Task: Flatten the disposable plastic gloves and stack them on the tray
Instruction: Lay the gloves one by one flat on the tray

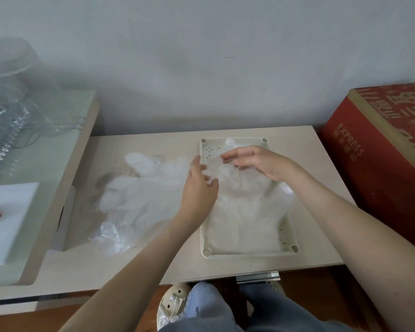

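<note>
Standing on a pale table (153, 264) beside a red box (379, 164): a loose pile of gloves (139, 195), and just right of it a cream tray (249, 256) holding one flattened glove (244, 212). Left hand (199, 188), fingers straight and together, presses the glove's edge. Right hand (259, 164), fingers curled, pinches its far end.

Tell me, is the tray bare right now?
No, a clear plastic glove lies spread across the tray, with the left hand and right hand at its finger end.

Clear whitish gloves (247, 207), cream perforated tray (207, 252), red gold-lettered box (369, 164).
</note>
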